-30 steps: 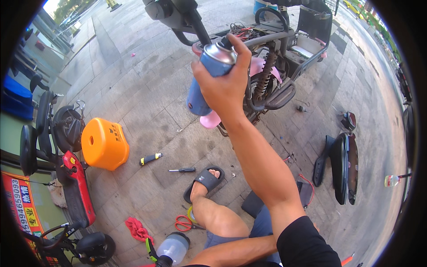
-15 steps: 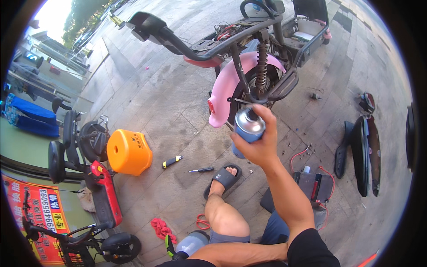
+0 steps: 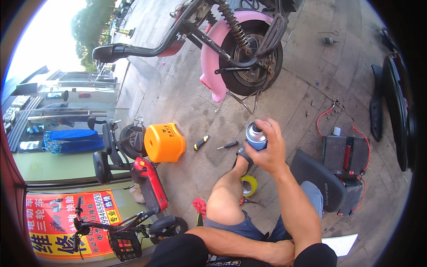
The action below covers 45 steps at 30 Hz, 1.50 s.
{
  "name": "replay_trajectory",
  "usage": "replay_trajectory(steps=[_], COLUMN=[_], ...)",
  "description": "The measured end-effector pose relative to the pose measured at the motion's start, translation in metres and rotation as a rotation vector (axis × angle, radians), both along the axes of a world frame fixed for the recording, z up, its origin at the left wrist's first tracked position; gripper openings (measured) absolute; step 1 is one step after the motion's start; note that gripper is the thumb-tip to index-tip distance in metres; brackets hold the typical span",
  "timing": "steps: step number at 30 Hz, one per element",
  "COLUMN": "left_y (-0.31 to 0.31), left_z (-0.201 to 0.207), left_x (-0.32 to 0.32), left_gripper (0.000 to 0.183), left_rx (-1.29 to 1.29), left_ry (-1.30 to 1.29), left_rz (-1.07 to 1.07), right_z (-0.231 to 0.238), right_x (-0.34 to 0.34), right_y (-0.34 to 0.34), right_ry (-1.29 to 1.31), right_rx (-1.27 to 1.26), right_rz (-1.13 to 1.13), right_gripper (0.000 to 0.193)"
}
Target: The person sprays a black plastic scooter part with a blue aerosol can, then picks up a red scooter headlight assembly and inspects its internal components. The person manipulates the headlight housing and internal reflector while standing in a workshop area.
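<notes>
My right hand [image 3: 273, 153] is closed around an aerosol spray can [image 3: 257, 141] with a blue body and a silver top. A finger reaches over the top by its dark nozzle. The can is held upright in the air, beside my sandalled foot. Across my lap lies my left forearm [image 3: 240, 248]; its hand is tucked against my right elbow, with the fingers hidden. Ahead stands a partly stripped electric scooter, showing a pink fender [image 3: 208, 60], a rear wheel [image 3: 257, 73] and a coil shock absorber [image 3: 234, 26].
A small screwdriver [image 3: 228, 145], a yellow-black knife-like tool [image 3: 201, 143] and a yellow tape roll [image 3: 250, 186] lie on the paving. An orange stool [image 3: 164, 144] stands left, by a red scooter [image 3: 151, 184]. Battery packs [image 3: 336, 153] with red wires and dark panels [image 3: 393, 111] lie right.
My view has turned, so the scooter sits higher and its wheel shows fully. My right hand, still holding the can, has drawn back from the wheel toward my foot.
</notes>
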<state>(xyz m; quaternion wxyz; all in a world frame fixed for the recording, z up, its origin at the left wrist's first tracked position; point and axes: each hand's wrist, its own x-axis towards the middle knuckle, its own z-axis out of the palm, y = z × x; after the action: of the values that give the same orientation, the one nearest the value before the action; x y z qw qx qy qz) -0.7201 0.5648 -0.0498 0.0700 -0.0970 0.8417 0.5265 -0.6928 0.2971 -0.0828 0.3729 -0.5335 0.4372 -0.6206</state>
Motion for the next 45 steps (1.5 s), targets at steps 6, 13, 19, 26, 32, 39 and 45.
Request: replay_trajectory(steps=[6,13,19,26,32,39,45], left_y=[-0.002,-0.001,-0.001,-0.002,0.012,0.015,-0.036], left_z=[0.000,-0.003,0.003,0.008,0.042,0.074,0.085], left_x=[-0.002,-0.011,-0.009,-0.004,0.008,0.029,0.061], left_gripper=[0.033,0.037,0.039,0.037,0.038,0.038,0.037], left_rx=[0.164,0.052,0.136,0.258,0.642,0.811,0.746], left_ry=[-0.081,0.099,0.017,-0.002,0.126,0.083,-0.031], left_rz=[-0.045,0.120,0.090,-0.098,-0.212,-0.360,-0.411], right_z=[0.014,0.022,0.026,0.031,0.042,0.039,0.020], right_x=[-0.006,-0.016,-0.019,-0.011,-0.028,-0.044,-0.036], right_y=[0.010,0.008,0.005,0.013,0.037,0.078,0.118], right_ry=[-0.051,-0.070,-0.138,-0.128,-0.018,0.001,0.195], right_rx=[0.027,0.007,0.034,0.029,0.133,0.282,0.444], right_rz=[0.096,0.058,-0.021,-0.038,-0.141,-0.324,-0.519], right_gripper=[0.069,0.074,0.068,0.068,0.072,0.087,0.089])
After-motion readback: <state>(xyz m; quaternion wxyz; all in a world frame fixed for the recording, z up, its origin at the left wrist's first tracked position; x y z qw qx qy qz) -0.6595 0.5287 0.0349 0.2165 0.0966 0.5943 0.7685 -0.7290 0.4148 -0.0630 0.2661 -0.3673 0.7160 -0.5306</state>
